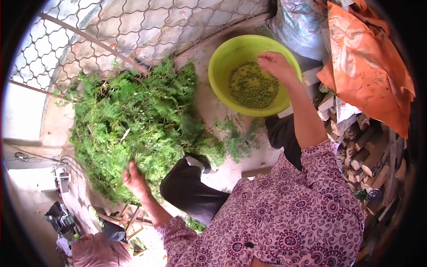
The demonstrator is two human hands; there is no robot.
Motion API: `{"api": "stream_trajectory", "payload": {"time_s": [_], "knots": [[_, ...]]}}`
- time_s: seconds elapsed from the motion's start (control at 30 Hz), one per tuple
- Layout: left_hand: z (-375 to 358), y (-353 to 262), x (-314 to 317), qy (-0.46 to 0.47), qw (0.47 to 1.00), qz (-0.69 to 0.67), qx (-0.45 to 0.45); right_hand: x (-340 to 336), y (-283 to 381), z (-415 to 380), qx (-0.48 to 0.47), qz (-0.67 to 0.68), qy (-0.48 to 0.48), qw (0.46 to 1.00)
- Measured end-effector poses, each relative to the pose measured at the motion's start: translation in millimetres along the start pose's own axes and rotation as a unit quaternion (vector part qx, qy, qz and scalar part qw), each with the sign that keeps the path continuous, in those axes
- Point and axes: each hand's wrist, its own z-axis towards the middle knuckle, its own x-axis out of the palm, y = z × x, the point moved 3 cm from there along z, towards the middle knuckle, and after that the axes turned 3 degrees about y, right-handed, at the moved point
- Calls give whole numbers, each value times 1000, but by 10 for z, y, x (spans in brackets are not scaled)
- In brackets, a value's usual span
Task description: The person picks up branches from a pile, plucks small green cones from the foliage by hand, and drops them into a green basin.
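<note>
My right hand (278, 67) is above the yellow-green basin (216, 82), its fingers pinched together; whatever is between them is too small to see. Many small round green seed cones (254, 89) lie over the bottom of that basin. On the left, my left hand (135, 181) is closed at the near edge of a big heap of feathery green branches (133, 111). A blurred green sprig (138, 156) extends from its fingers, hard to separate from the foliage behind.
Loose sprigs (238, 140) lie between the heap and the basin. A wire mesh (147, 26) runs behind. To the right are an orange bag (373, 75), a white sack (299, 29) and stacked firewood (367, 155). My dark-trousered knee (189, 191) is by the heap.
</note>
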Motion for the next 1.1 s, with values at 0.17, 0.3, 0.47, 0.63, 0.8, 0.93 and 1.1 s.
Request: {"api": "stream_trajectory", "payload": {"time_s": [0.17,0.3,0.47,0.63,0.8,0.93,1.1], "knots": [[-616,786,-1655,-213,944,253,-5,40,-43,-5,-50,-107,-22,993],[-1658,1271,-2464,-89,813,513,-263,84,-91,-13,-64,-183,-6,981],[-2003,1414,-2377,156,657,657,-336,342,-143,-111,-124,-312,-5,942],[-980,411,-1316,16,732,681,22,1020,-486,-199,-158,-379,148,900],[-335,-242,-83,39,848,483,214,1807,-1122,-420,-142,-502,321,791],[-99,-76,618,112,852,463,217,2169,-1314,-794,-101,-438,340,826],[59,243,800,159,856,431,239,2796,-1959,-993,-19,-433,422,797]]}}
